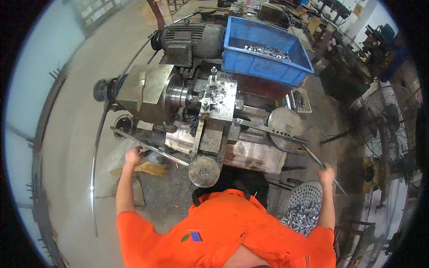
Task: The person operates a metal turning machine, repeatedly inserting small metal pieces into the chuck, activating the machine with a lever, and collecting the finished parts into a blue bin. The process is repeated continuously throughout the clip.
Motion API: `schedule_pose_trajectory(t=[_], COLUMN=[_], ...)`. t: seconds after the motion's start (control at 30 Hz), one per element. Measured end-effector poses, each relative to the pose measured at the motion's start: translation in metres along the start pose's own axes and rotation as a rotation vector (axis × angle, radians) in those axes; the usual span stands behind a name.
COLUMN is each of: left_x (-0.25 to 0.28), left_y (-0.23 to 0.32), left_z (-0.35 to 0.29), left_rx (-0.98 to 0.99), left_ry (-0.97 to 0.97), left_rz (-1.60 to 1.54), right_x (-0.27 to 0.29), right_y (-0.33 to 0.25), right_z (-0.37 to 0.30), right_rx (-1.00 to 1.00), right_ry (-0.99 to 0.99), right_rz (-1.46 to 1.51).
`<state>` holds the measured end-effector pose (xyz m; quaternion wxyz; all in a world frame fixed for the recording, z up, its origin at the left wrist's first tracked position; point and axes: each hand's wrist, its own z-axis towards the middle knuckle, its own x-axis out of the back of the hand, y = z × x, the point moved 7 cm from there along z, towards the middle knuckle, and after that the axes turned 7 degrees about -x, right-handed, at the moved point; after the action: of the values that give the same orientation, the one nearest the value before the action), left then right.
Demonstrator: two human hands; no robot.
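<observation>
The person in the orange shirt (232, 232) stands at the front edge of a small, oily grey metal lathe (201, 111) and has both arms spread out to its two levers. The left hand (133, 156) is closed around the near end of a long thin steel lever bar (152, 146), which runs along the front left of the machine bed toward the round grey handwheel (204, 171). The right hand (326, 173) is closed around another thin steel lever rod (313, 156); this one goes up and left to the flat round perforated metal disc (286, 127) at the right end of the bed. The fingers of both hands look wrapped tight, but they are small in the picture, so the exact grip I cannot tell.

I judge the step in hand to be the working of a part held at the shiny steel chuck (178, 94), near the tool block (219, 98) in the middle of the bed. The next move probably needs a steady pull on one lever while the other is kept firm.

A blue plastic crate (263, 67) with small metal pieces stands behind the machine, and a round perforated metal basket (301, 207) of such pieces is beside the right arm
</observation>
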<state>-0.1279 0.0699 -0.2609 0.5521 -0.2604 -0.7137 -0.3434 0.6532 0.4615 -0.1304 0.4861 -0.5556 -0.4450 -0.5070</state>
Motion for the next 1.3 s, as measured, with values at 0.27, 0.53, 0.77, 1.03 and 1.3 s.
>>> schedule_pose_trajectory(t=[0.27,0.53,0.77,1.03,1.3], left_x=[0.081,0.051,0.045,0.043,0.044], left_y=[-0.01,0.031,0.028,0.024,0.009], left_z=[-0.008,0.017,0.014,0.019,0.01], left_rx=[0.282,0.372,0.398,0.378,0.45], left_ry=[0.47,0.511,0.558,0.506,0.428], left_rz=[-1.014,-1.224,-1.225,-1.12,-1.048], right_x=[-0.055,-0.12,-0.084,-0.097,-0.067], right_y=[0.1,0.062,0.001,0.006,0.028], right_z=[-0.014,-0.164,-0.2,-0.201,-0.155], right_rx=[-0.153,-0.203,-0.334,-0.246,-0.023], right_ry=[0.054,-0.296,-0.532,-0.416,-0.251], right_rz=[-0.299,0.537,0.846,0.725,0.467])
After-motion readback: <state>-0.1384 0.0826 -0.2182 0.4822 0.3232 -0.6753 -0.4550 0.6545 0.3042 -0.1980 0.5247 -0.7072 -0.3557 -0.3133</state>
